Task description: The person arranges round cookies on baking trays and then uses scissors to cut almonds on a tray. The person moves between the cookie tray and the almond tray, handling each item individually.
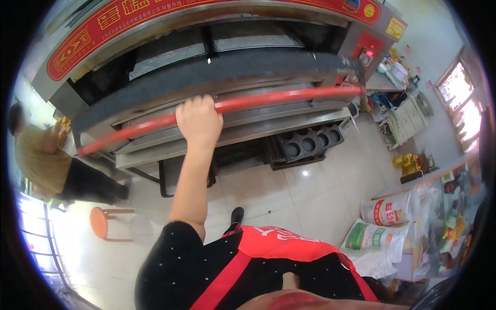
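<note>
Left hand (198, 120) grips red oven-door handle (289, 97); door (217, 72) open.

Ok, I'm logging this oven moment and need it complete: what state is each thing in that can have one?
Oven door: swung partly open, trays visible inside.
Red door handle: gripped.
Left hand: closed around the handle.
Right hand: out of view.
Red indicator light: lit.
Dark muffin tray: empty, under the oven.
Orange stool: upright, unoccupied.
Flour sacks: standing against the counter.

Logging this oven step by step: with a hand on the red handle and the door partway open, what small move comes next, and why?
Probably swing the oven door a bit further: the left hand grips the red handle bar, and the door hangs only partly open over the trays.
</note>
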`<state>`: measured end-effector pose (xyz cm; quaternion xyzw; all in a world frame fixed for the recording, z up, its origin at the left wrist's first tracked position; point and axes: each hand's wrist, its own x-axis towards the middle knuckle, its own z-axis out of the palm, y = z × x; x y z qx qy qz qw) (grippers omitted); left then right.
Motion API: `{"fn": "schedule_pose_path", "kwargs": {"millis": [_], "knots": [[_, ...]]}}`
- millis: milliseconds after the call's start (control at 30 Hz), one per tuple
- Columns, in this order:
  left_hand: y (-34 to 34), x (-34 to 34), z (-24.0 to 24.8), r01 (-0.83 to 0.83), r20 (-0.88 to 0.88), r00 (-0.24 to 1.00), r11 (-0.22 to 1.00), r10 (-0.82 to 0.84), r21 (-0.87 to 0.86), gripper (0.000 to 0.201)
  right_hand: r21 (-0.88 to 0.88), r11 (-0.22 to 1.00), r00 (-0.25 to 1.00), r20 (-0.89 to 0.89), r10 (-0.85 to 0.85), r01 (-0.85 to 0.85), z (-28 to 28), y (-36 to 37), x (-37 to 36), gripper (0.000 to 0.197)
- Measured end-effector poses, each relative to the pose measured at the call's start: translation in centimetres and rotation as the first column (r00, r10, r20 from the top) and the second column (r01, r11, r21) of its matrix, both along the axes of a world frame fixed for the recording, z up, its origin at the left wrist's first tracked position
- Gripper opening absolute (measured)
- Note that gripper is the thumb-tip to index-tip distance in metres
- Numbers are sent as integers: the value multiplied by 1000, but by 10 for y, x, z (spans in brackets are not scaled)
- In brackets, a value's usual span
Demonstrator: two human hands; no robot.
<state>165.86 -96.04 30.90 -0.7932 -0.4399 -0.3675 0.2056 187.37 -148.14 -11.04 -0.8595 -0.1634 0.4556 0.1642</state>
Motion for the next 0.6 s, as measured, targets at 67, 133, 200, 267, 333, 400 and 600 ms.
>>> {"fn": "schedule_pose_path", "kwargs": {"millis": [67, 133, 200, 267, 333, 400, 600], "knots": [[-4, -7, -17, 27, 43, 999, 1000, -27, 10, 13, -33, 999, 999, -22, 37, -38, -21, -22, 0, 35], [-7, -12, -22, 25, 60, 998, 999, -26, 21, 13, -24, 995, 994, -33, 101, -102, -38, -35, 2, 34], [-4, -10, -24, 47, 99, 994, 997, -53, 61, 15, -5, 994, 994, -31, 109, -109, -44, -30, 8, 34], [-1, -5, -29, 63, 102, 992, 994, -72, 91, 15, 38, 998, 999, -31, 41, -40, -30, 5, 18, 30], [2, -17, -34, 18, 97, 995, 996, -27, 90, 17, 75, 991, 993, -6, 114, -113, 22, 71, 19, 31], [2, -11, -32, 47, 124, 990, 993, -60, 106, 17, 126, 991, 999, -10, 45, -43, 36, 95, 16, 31], [13, -15, -27, 44, 130, 990, 991, -60, 123, 19, 76, 993, 990, -100, 97, -89, 0, 98, 11, 32]]}}
